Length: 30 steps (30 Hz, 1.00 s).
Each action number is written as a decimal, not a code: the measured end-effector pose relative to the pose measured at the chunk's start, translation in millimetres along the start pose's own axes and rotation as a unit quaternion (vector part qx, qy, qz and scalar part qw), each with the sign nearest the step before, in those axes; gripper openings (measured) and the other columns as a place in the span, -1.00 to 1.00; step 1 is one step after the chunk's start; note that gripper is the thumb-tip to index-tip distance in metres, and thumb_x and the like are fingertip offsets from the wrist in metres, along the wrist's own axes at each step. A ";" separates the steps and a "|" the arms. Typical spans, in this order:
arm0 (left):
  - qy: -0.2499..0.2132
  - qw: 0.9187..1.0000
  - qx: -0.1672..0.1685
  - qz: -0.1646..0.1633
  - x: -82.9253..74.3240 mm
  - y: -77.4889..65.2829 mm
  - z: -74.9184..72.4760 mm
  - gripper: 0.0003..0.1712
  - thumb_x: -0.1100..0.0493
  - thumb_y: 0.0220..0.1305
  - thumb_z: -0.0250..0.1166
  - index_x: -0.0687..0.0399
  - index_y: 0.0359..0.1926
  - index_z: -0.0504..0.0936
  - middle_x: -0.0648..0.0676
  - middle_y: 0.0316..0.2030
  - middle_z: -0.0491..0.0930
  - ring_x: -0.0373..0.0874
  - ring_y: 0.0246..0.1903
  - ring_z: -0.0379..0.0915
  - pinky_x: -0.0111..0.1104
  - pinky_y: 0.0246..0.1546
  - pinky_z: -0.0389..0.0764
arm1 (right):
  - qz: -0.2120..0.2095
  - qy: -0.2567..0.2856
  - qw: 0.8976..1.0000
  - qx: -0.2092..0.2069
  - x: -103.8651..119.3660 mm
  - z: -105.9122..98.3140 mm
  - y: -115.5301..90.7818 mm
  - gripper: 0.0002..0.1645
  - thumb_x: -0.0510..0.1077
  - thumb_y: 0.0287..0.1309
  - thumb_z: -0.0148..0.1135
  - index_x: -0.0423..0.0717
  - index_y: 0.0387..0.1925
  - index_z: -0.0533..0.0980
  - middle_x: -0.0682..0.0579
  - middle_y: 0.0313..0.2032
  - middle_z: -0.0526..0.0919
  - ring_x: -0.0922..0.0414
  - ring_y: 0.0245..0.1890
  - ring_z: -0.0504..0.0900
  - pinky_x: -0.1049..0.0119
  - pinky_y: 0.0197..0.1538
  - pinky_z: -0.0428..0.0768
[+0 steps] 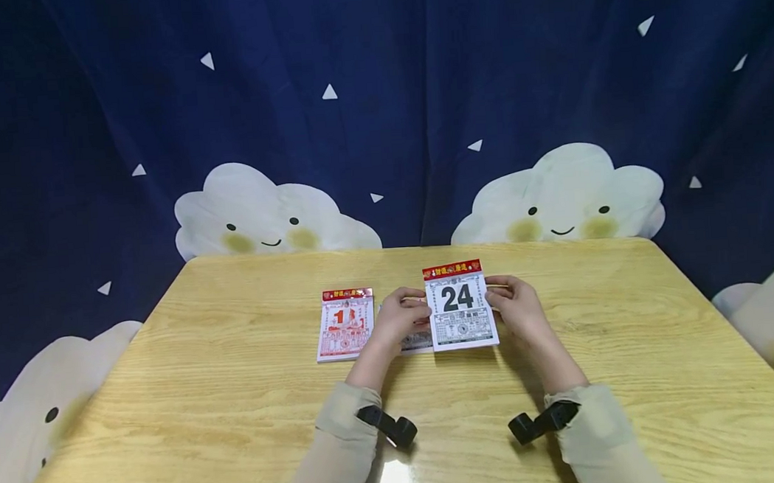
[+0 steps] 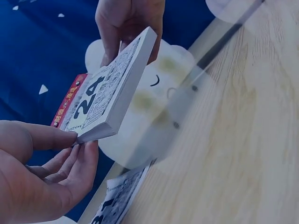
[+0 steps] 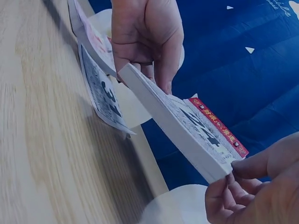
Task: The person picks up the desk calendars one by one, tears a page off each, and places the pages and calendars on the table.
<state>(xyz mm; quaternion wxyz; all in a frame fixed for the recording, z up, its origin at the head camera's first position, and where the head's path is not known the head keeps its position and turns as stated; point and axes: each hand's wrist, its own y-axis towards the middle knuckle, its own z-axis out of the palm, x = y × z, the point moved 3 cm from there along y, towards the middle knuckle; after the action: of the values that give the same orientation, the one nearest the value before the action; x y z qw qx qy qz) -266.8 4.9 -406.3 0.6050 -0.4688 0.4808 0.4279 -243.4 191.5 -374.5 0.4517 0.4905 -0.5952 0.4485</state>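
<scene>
A thick tear-off calendar point(image 1: 461, 318) with a red header strip shows a black 24 and is held up between both hands. My left hand point(image 1: 401, 318) pinches its left edge, thumb on the front and fingers behind, as the left wrist view shows. On the opposite edge, my right hand point(image 1: 519, 309) grips it the same way. Under and behind the left hand lies a loose calendar sheet point(image 3: 100, 88) printed with 31. Farther left a second tear-off calendar point(image 1: 329, 341) lies flat on the table, with a red number and a red header strip.
The wooden table point(image 1: 205, 415) reaches back to a dark blue curtain point(image 1: 374, 35) with white triangles and smiling clouds. Each forearm wears a black wrist camera; the left one point(image 1: 388, 426) and the right one point(image 1: 543, 420) sit just over the tabletop.
</scene>
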 end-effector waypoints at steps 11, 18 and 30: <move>-0.029 0.998 0.047 0.014 -1.8 -1.9 -26.9 -0.53 0.43 0.14 0.12 0.33 0.12 0.38 0.09 -0.30 0.48 -0.22 -0.46 0.47 -0.25 -0.20 0.63 | -0.010 -0.012 1.000 0.014 0.4 17.7 4.6 -0.56 -0.35 0.22 -0.07 -0.45 0.12 0.31 -0.28 -0.06 0.45 0.34 -0.38 0.47 0.49 -0.27 0.57; -0.055 0.994 0.094 0.016 -7.2 -5.8 -37.6 -0.42 0.36 0.18 0.10 0.09 0.25 0.27 0.02 -0.27 0.52 -0.22 -0.41 0.51 -0.39 -0.35 0.60 | -0.012 -0.008 1.000 0.001 6.8 25.4 6.6 -0.58 -0.33 0.23 -0.06 -0.39 0.12 0.34 -0.21 -0.07 0.43 0.28 -0.32 0.49 0.44 -0.21 0.59; -0.126 0.986 0.112 0.014 -8.1 -7.3 -41.7 -0.41 0.44 0.20 0.04 0.13 0.27 0.23 0.05 -0.26 0.60 -0.16 -0.39 0.59 -0.39 -0.35 0.64 | -0.135 -0.159 0.976 -0.059 19.2 28.9 0.3 -0.65 -0.27 0.12 0.12 -0.30 -0.03 0.49 -0.21 -0.15 0.60 0.05 -0.25 0.60 0.26 -0.21 0.63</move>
<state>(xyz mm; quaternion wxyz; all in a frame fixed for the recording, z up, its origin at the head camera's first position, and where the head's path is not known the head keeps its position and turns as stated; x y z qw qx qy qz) -268.6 -37.9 -401.3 0.7033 -0.3333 0.4524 0.4354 -248.6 159.9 -361.2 0.4361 0.6041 -0.6126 0.2639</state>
